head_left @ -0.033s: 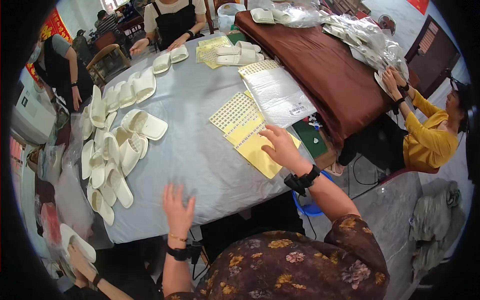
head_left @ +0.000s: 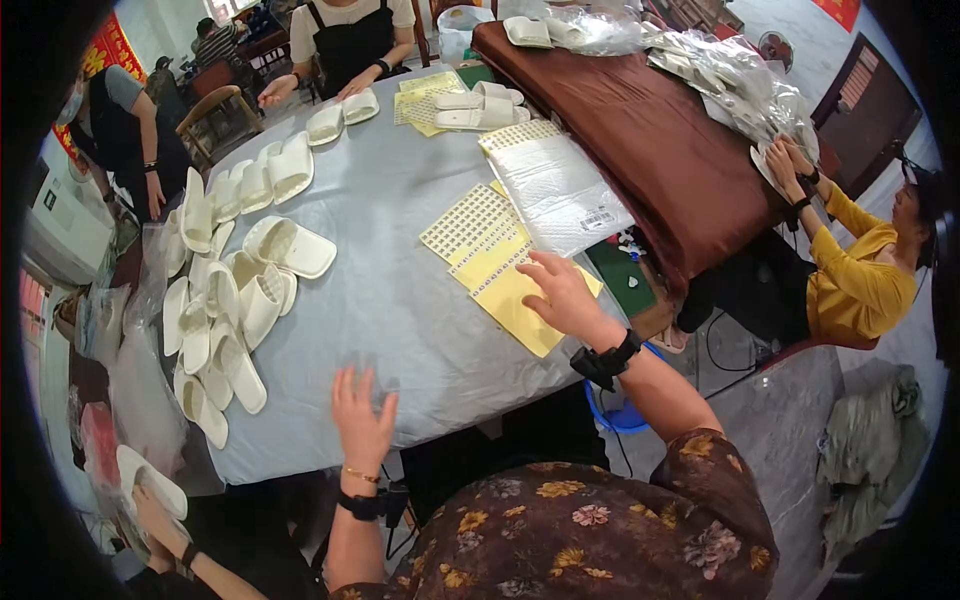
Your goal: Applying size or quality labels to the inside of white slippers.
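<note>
Over the near edge of the grey-covered table my left hand is held with its fingers spread, and nothing is in it. My right hand is also empty and open, over the near end of the yellow sticker sheets; whether it touches them I cannot tell. Just beyond it lies a white padded plastic bag, partly on top of the sheets. To the left of my hands lies a pile of cream slippers, with one pair set towards the table's middle.
More slippers and sheets lie at the far side. A brown-covered table adjoins on the right, bearing bagged slippers. A person in yellow handles some there. At lower left another person's hand holds a slipper.
My left hand has shifted very slightly to the right. My right hand stays nearly where it was, and the things on the table have not moved.
</note>
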A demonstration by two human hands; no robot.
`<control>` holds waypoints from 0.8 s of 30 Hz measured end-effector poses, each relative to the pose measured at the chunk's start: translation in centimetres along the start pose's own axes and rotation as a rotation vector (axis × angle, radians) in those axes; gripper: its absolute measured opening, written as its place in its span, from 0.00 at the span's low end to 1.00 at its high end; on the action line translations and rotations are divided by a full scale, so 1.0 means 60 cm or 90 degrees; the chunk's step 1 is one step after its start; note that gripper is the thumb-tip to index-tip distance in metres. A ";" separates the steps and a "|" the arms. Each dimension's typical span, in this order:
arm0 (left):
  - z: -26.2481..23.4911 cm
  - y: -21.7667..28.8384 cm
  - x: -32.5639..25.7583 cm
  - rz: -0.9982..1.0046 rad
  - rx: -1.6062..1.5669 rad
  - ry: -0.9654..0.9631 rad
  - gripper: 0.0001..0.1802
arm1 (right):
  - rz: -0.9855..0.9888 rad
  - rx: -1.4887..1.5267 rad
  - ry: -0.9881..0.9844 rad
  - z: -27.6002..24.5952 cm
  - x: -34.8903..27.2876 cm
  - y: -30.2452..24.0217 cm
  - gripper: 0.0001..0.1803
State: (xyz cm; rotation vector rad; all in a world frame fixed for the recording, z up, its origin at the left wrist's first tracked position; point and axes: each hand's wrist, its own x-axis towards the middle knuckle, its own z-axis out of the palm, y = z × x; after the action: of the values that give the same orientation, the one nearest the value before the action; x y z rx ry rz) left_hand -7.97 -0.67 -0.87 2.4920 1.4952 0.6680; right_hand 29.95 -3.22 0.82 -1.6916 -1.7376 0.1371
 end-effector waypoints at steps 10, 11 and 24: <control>0.044 0.028 -0.012 0.010 -0.021 -0.016 0.31 | 0.039 -0.200 -0.164 0.021 -0.060 0.003 0.31; 0.044 0.029 -0.014 0.007 -0.017 -0.009 0.31 | 0.057 -0.204 -0.159 0.017 -0.064 0.004 0.31; 0.055 0.037 -0.006 0.021 0.010 0.031 0.30 | 0.026 -0.173 -0.186 0.021 0.014 -0.015 0.32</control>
State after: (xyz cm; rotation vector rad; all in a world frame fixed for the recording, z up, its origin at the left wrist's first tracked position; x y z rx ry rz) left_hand -4.83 -1.77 -3.09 2.5351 1.4842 0.7311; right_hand 28.59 -2.10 0.67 -1.9835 -2.0099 0.1810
